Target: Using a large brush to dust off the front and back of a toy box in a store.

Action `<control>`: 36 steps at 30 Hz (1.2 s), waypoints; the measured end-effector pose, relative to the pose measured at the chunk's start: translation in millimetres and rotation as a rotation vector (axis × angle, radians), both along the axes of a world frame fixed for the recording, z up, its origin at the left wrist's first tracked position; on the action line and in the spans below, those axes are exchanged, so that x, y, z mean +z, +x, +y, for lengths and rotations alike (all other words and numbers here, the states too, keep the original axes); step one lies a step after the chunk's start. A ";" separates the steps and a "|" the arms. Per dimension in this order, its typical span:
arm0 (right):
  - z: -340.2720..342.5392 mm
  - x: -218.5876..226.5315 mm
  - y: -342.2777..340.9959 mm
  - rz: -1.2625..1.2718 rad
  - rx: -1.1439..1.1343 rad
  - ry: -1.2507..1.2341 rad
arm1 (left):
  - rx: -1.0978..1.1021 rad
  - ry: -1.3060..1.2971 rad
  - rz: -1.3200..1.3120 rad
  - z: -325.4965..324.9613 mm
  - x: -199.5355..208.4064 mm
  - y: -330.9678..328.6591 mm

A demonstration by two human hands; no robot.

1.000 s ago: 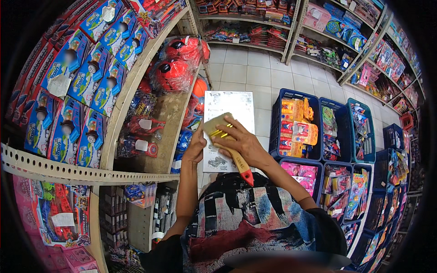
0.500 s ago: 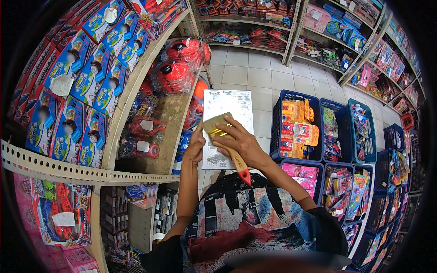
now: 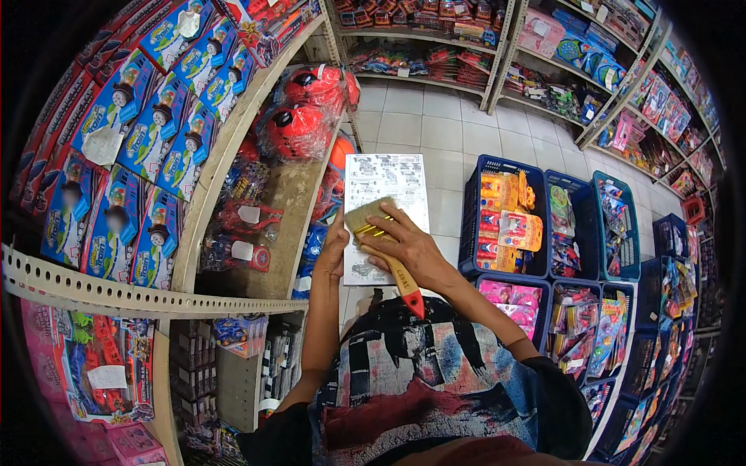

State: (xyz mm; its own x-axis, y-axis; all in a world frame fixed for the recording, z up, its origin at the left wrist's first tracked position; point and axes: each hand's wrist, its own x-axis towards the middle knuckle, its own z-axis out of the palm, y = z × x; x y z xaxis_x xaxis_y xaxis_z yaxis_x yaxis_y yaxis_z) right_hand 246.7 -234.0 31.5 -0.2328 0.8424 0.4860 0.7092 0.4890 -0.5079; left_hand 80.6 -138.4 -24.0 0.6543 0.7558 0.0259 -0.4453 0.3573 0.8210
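Observation:
A flat white box (image 3: 392,177) with grey printed drawings lies in front of my body, its long side running away from me. My left hand (image 3: 334,250) grips the box's left edge, with some of the fingers hidden. My right hand (image 3: 413,250) is closed round a wide paintbrush (image 3: 403,281) with a wooden handle and a red tip. Its pale bristles (image 3: 369,212) rest over the left middle of the box. The handle slants back toward my chest.
At the left, shelves hold blue toy boxes (image 3: 116,128) and bagged red masks (image 3: 299,128). A perforated metal rail (image 3: 155,299) crosses there. Blue baskets (image 3: 468,225) of packaged toys stand on the white tiled floor (image 3: 443,132) to the right. More shelving (image 3: 435,35) lines the back.
The printing on the box shows more clearly now, where glare washed it out before. Box, hands and brush shift very slightly left in view; both grips stay the same.

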 end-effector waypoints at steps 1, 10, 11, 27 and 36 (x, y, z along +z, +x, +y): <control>1.0 0.5 -0.6 -0.004 -0.010 -0.002 | -0.001 -0.001 -0.012 0.0 -0.1 1.1; -7.5 2.5 -0.6 0.033 0.136 -0.038 | 0.140 -0.123 0.078 7.8 -6.6 -0.6; -7.0 0.7 -0.3 0.064 0.158 -0.051 | 0.144 -0.114 0.074 8.7 -9.4 -1.2; -1.7 0.8 10.1 0.011 0.123 -0.040 | 0.199 -0.142 0.002 23.7 -15.4 -0.5; 3.5 1.5 16.5 0.025 -0.070 -0.002 | 0.162 -0.164 0.031 23.6 -13.3 -0.4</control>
State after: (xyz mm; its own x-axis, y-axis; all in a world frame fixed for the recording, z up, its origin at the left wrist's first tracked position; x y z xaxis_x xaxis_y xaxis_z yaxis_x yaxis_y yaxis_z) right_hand 263.2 -230.5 33.0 -0.1611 0.8573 0.4889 0.7286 0.4375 -0.5270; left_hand 80.2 -114.8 -37.4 0.5228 0.8434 -0.1240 -0.4829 0.4128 0.7722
